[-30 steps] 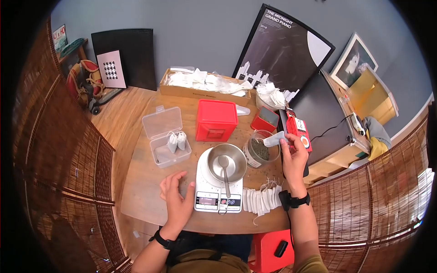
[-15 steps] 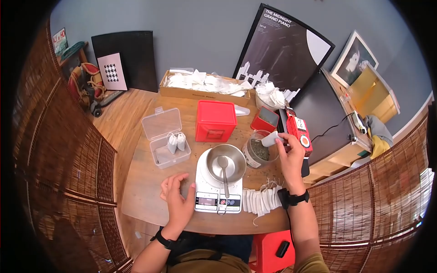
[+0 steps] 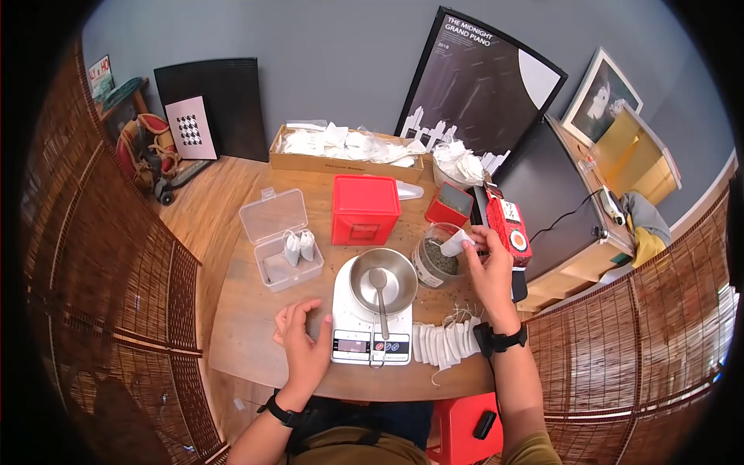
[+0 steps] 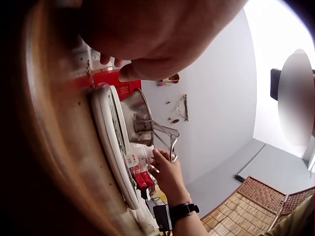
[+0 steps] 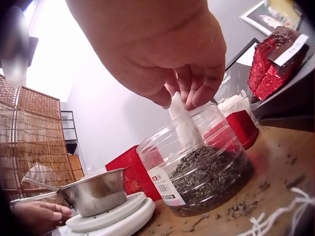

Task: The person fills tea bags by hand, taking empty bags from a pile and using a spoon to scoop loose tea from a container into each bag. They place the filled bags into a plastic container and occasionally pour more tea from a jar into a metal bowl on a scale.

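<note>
My right hand pinches a small white tea bag by its upper end and holds it inside the mouth of a clear plastic jar. Dark loose tea leaves fill the lower part of that jar, and the bag's lower end hangs right at them. My left hand rests beside the scale, fingers loosely bent with nothing in them. On the white kitchen scale stands a steel bowl with a spoon in it. A row of white tea bags lies right of the scale.
A clear lidded box with two filled tea bags stands left. Behind are a red canister, a cardboard box of white bags and an open red tin. Spilled leaves lie around the jar. A red packet stands at right.
My right hand has moved left and slightly down, bringing the pinched tea bag from above the jar's right rim into its mouth. The left hand stays beside the scale.
</note>
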Demonstrator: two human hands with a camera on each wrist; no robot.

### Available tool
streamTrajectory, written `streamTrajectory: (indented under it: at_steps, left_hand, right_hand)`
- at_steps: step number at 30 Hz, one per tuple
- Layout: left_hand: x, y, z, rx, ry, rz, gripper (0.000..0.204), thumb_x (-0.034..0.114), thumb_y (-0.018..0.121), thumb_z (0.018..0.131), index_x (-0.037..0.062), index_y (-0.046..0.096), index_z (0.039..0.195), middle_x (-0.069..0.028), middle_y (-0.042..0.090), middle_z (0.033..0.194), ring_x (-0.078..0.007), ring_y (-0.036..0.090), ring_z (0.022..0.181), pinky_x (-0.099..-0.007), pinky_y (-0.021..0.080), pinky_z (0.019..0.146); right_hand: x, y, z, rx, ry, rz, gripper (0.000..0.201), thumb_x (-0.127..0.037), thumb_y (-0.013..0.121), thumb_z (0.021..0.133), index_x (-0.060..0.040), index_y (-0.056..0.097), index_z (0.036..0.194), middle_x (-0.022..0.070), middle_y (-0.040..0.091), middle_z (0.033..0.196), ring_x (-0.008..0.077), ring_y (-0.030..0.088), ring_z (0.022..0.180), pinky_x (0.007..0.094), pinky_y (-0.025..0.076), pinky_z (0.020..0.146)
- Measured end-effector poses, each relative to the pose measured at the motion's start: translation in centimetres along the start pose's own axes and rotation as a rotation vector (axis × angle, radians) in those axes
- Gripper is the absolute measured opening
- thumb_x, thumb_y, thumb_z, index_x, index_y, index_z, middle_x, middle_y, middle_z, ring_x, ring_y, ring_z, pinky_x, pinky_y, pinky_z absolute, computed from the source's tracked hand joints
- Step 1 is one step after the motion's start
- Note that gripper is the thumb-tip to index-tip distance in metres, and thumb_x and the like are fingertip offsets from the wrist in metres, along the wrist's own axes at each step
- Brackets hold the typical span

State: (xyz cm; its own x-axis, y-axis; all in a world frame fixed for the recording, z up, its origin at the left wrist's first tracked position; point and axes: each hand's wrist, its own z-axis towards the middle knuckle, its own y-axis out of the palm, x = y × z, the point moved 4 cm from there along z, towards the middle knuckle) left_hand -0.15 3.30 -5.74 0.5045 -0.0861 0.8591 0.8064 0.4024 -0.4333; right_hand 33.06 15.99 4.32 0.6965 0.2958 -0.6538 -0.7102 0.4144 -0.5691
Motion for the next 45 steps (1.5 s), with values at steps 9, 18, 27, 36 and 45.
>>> streamTrajectory:
  at_steps: [9,18,27,36,45]
  left_hand:
    - [-0.2,-0.1,0.0,-0.003,-0.019,-0.028,0.028,0.011,0.076,0.096,0.0090,0.069,0.123,-0.0064,0.069,0.126,-0.0286,0.050,0.129,-0.0429,0.026,0.111]
    - [-0.4,-1.1,0.9,0.007,-0.171,-0.210,0.031,0.011,0.079,0.095,0.0067,0.071,0.124,-0.0095,0.070,0.124,-0.0295,0.054,0.126,-0.0412,0.039,0.110]
    - [3.1,-3.8,6.2,-0.019,0.110,0.021,0.030,0.013,0.081,0.095,0.0048,0.072,0.123,-0.0091,0.070,0.120,-0.0183,0.069,0.099,-0.0392,0.046,0.091]
    - [1.7,-1.9,9.4,-0.058,0.185,0.471,0.049,0.030,0.081,0.094,0.0087,0.070,0.137,-0.0171,0.058,0.149,-0.0345,0.053,0.138,-0.0561,0.032,0.108]
    - [0.9,-1.3,9.8,-0.096,0.197,0.534,0.057,0.029,0.081,0.093,-0.0008,0.067,0.140,-0.0182,0.059,0.153,-0.0365,0.050,0.141,-0.0568,0.031,0.110]
  right_hand:
    - [0.0,-1.0,0.0,0.151,-0.058,-0.052,0.009,-0.007,0.075,0.102,0.0009,0.075,0.106,0.0085,0.076,0.088,0.0118,0.063,0.067,0.0277,0.049,0.060]
    - [-0.4,-1.3,-0.5,0.240,-0.081,-0.064,0.008,-0.008,0.075,0.102,-0.0005,0.075,0.105,0.0041,0.070,0.080,0.0083,0.055,0.063,0.0258,0.044,0.058]
    - [-1.1,-1.6,-1.1,0.259,-0.069,-0.043,0.011,-0.008,0.076,0.103,0.0013,0.076,0.108,0.0027,0.073,0.083,0.0070,0.058,0.067,0.0252,0.047,0.061]
    - [1.1,-1.4,-1.8,0.069,0.095,0.107,0.011,-0.007,0.074,0.104,0.0012,0.077,0.110,0.0046,0.077,0.089,0.0064,0.063,0.072,0.0244,0.050,0.063]
    - [0.7,-2.1,-1.7,0.106,0.058,0.066,0.011,-0.008,0.077,0.102,0.0016,0.078,0.108,0.0046,0.065,0.073,0.0069,0.052,0.062,0.0278,0.042,0.057]
